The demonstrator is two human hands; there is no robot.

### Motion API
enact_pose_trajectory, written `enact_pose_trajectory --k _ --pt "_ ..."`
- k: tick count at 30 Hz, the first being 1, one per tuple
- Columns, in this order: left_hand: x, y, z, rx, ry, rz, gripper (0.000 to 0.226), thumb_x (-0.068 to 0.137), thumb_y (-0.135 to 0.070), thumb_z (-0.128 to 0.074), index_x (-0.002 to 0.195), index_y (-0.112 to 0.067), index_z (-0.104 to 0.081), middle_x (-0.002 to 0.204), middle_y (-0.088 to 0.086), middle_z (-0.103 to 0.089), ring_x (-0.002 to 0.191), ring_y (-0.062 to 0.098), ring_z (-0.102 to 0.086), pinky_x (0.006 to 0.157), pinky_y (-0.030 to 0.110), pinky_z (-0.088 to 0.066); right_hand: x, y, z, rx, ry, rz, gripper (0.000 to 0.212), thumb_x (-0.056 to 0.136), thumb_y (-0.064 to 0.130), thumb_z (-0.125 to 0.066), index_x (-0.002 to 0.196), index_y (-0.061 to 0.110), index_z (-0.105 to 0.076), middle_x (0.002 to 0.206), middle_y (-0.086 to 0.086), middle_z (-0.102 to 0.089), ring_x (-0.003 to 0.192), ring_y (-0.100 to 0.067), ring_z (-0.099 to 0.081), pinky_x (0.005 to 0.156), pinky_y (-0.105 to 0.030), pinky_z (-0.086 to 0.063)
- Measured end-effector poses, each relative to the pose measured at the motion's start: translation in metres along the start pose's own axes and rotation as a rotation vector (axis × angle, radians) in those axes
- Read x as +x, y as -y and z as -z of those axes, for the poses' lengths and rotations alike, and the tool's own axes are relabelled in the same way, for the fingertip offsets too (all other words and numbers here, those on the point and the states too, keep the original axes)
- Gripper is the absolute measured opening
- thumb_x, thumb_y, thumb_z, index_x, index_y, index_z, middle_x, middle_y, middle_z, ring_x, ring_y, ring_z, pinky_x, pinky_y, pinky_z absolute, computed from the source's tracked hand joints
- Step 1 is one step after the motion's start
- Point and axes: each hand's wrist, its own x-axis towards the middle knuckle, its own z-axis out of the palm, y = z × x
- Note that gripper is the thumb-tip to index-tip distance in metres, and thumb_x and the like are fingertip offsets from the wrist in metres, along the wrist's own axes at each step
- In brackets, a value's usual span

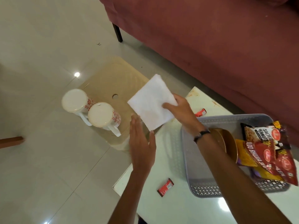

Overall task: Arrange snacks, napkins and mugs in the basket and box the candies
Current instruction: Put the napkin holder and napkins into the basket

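My right hand [182, 110] grips a stack of white napkins [151, 101], held in the air over the edge of a beige plastic stool [111, 81]. My left hand [141, 141] is open and flat just below the stack, fingertips near its lower edge. Two white mugs with orange flower print [76, 101] [101, 114] stand upside down on the stool. A grey plastic basket [187, 152] on the white table holds snack packets [265, 147] and a brown round box [226, 139]. Two red candy wrappers lie on the table, one [165, 187] near the front and one [201, 112] behind the basket.
The white table [163, 159] has its corner beside the stool. A dark red sofa [210, 38] runs behind, with a black leg [117, 32] on the pale tiled floor. A brown wooden piece [11, 140] juts in at the left edge.
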Motion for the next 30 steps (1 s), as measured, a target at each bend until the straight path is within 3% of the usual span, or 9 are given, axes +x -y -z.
enact_pose_trajectory --k 4,7,12,14,16,20,22,26,30 --pt "-0.021 -0.034 0.002 -0.470 0.005 0.334 0.066 0.092 -0.036 -0.053 0.148 -0.020 -0.021 0.154 -0.006 -0.026 0.139 0.004 -0.027 0.111 0.018 -0.028 -0.061 -0.004 0.056 0.205 -0.016 -0.119 0.025 0.086 0.012 -0.064 0.110 0.018 -0.063 0.104 0.003 -0.069 0.095 -0.016 -0.065 0.075 -0.024 -0.055" --pt "-0.026 -0.062 -0.002 -0.865 0.171 0.544 0.064 0.087 -0.060 -0.044 0.139 -0.024 -0.038 0.145 -0.003 -0.045 0.126 0.007 -0.048 0.103 0.027 -0.040 -0.101 0.002 0.087 0.334 0.017 -0.153 0.025 0.084 0.009 -0.065 0.105 0.022 -0.065 0.094 0.011 -0.073 0.086 -0.009 -0.068 0.064 -0.018 -0.054" --pt "-0.048 -0.094 -0.018 -1.323 0.379 0.748 0.052 0.097 -0.052 -0.021 0.120 -0.023 -0.056 0.097 -0.006 -0.072 0.085 0.012 -0.069 0.069 0.026 -0.057 -0.147 -0.007 0.124 0.627 0.097 -0.256 0.026 0.081 0.004 -0.062 0.103 0.016 -0.066 0.089 0.003 -0.073 0.075 -0.008 -0.070 0.056 -0.022 -0.056" --pt "-0.063 -0.107 -0.023 -1.292 0.451 0.860 0.063 0.094 -0.060 -0.018 0.106 -0.021 -0.067 0.084 -0.004 -0.075 0.071 0.011 -0.070 0.057 0.021 -0.057 -0.160 -0.025 0.133 0.631 0.079 -0.323 0.028 0.082 0.005 -0.063 0.107 0.017 -0.065 0.092 0.002 -0.073 0.081 -0.011 -0.069 0.058 -0.023 -0.056" --pt "-0.079 -0.118 -0.030 -1.304 0.564 0.901 0.077 0.086 -0.071 -0.017 0.087 -0.022 -0.077 0.089 0.005 -0.077 0.077 0.022 -0.073 0.064 0.030 -0.060 -0.171 -0.047 0.142 0.578 0.010 -0.372 0.027 0.082 0.007 -0.065 0.103 0.022 -0.066 0.098 0.003 -0.073 0.094 -0.016 -0.066 0.074 -0.029 -0.058" --pt "-0.105 -0.126 -0.046 -1.235 0.628 0.950 0.083 0.070 -0.082 -0.027 0.119 -0.026 -0.063 0.119 0.008 -0.068 0.110 0.029 -0.064 0.100 0.049 -0.045 -0.195 -0.083 0.162 0.414 -0.147 -0.379 0.023 0.085 0.008 -0.065 0.099 0.025 -0.064 0.098 0.009 -0.070 0.091 -0.012 -0.064 0.073 -0.029 -0.055" --pt "-0.117 -0.127 -0.059 -1.026 0.666 0.878 0.064 0.077 -0.072 -0.045 0.124 -0.029 -0.057 0.119 0.006 -0.068 0.110 0.030 -0.063 0.098 0.056 -0.046 -0.205 -0.100 0.168 0.307 -0.201 -0.364 0.024 0.087 0.009 -0.063 0.101 0.028 -0.059 0.097 0.014 -0.064 0.093 -0.010 -0.061 0.077 -0.032 -0.054" --pt "-0.135 -0.141 -0.083 -0.498 0.506 0.718 0.026 0.084 -0.018 -0.067 0.107 -0.023 -0.057 0.103 -0.002 -0.065 0.092 0.017 -0.063 0.069 0.026 -0.052 -0.213 -0.126 0.168 0.093 -0.327 -0.292 0.026 0.090 0.022 -0.061 0.114 0.028 -0.052 0.100 0.016 -0.058 0.095 -0.012 -0.056 0.069 -0.017 -0.047" --pt "-0.127 -0.166 -0.100 -0.259 0.406 0.432 0.038 0.087 -0.017 -0.064 0.123 -0.010 -0.055 0.113 0.001 -0.061 0.098 0.016 -0.058 0.078 0.018 -0.045 -0.202 -0.131 0.165 -0.157 -0.574 -0.117 0.035 0.089 0.030 -0.062 0.121 0.017 -0.055 0.114 0.005 -0.060 0.103 -0.012 -0.055 0.078 -0.024 -0.053"
